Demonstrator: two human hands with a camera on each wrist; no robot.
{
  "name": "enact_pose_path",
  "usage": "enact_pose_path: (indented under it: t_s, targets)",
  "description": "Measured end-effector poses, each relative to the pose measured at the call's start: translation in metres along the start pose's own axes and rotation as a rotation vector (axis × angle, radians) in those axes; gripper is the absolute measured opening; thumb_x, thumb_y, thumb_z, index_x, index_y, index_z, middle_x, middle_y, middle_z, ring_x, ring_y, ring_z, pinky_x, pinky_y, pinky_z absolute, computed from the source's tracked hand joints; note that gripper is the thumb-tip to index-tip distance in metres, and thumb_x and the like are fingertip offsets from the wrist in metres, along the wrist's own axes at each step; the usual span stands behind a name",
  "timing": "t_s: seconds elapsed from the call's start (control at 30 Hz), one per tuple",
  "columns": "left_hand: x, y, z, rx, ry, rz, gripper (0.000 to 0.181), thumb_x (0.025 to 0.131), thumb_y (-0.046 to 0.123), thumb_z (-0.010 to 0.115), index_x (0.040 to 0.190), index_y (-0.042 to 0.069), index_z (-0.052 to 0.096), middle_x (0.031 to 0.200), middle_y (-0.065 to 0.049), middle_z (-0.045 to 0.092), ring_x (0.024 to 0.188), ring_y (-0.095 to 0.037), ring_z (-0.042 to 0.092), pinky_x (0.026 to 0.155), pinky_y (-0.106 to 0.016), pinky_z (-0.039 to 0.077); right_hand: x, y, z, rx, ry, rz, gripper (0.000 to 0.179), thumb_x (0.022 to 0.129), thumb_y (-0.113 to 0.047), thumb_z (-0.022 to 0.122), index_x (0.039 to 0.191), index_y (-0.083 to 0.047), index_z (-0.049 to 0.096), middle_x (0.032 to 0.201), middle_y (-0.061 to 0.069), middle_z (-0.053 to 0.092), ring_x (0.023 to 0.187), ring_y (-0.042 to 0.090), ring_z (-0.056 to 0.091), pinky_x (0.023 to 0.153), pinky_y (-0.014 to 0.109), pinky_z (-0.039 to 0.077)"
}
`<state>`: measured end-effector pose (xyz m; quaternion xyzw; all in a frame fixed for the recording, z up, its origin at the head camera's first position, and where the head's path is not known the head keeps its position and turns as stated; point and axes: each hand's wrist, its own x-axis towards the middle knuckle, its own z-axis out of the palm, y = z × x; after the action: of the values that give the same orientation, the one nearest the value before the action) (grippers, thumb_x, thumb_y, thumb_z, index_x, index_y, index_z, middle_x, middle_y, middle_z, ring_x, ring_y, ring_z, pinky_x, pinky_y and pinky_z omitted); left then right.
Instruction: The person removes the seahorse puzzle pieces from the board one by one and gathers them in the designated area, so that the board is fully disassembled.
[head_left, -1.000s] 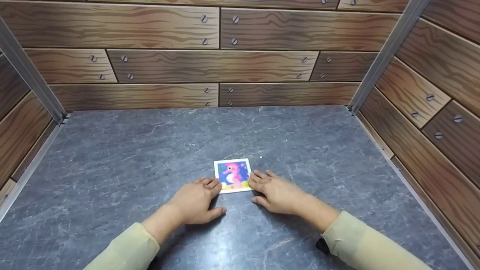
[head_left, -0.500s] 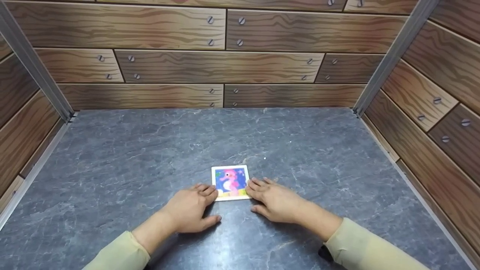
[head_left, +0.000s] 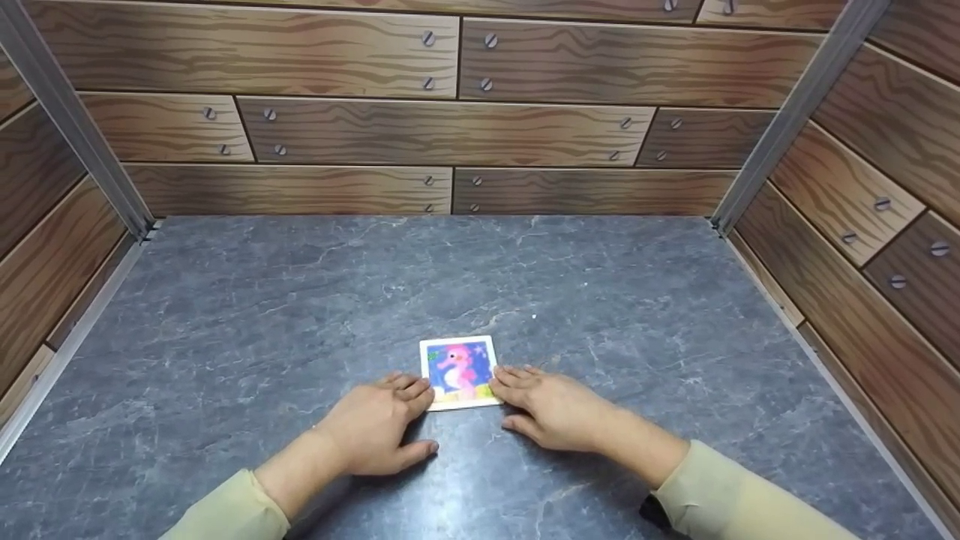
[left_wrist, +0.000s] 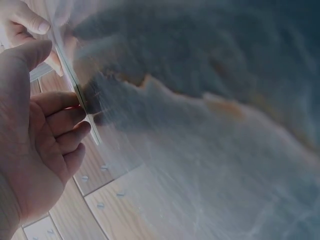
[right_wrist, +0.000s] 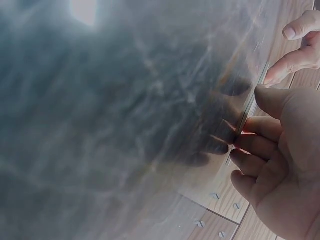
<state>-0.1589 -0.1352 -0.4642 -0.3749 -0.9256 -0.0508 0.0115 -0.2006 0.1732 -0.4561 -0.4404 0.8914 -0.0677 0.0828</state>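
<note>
Left hand (head_left: 367, 431): fingers relaxed, side by side, thumb spread, tips at left edge of seahorse card (head_left: 459, 367). Right hand (head_left: 562, 411): same, at right edge. Neither clamped. Card flat on tabletop (head_left: 300, 300), picture up, between hands. Plank-patterned walls (head_left: 337, 135) beyond.

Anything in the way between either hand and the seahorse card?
Nothing visible. The left hand touches the seahorse card by its near left corner, the right hand by its near right corner, with no object between.

Seahorse card (head_left: 460, 370) farther from back wall (head_left: 360, 133)
</note>
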Motion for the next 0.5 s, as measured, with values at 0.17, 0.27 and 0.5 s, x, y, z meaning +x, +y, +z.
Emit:
enact_pose_path:
  t_s: [0.17,0.27,0.5]
  targets:
    - [0.001,-0.002,0.000,0.029,0.039,0.032,0.068,0.102,0.053,0.060,0.141,-0.002,0.065,0.144,-0.017,0.066,0.136,-0.030,0.061,0.117,-0.043,0.043,-0.002,0.000,0.001,0.013,0.015,0.013,0.058,0.108,-0.034,0.060,0.156,-0.002,0.052,0.162,0.018,0.047,0.148,0.036,0.047,0.120,0.051,0.037]
    - [0.003,-0.006,0.000,0.033,0.059,0.044,0.065,0.102,0.052,0.062,0.140,-0.001,0.066,0.142,-0.017,0.067,0.134,-0.031,0.062,0.117,-0.044,0.043,-0.002,0.000,0.002,0.006,0.018,0.014,0.059,0.108,-0.035,0.061,0.156,-0.002,0.052,0.162,0.017,0.047,0.148,0.036,0.047,0.119,0.051,0.038]
    - [0.007,-0.018,0.003,0.012,0.038,0.026,0.068,0.103,0.052,0.060,0.148,0.001,0.061,0.149,-0.018,0.061,0.139,-0.033,0.058,0.117,-0.046,0.042,-0.001,0.000,0.002,-0.004,0.025,0.009,0.060,0.107,-0.035,0.061,0.156,-0.002,0.052,0.162,0.017,0.047,0.147,0.036,0.048,0.118,0.051,0.039]
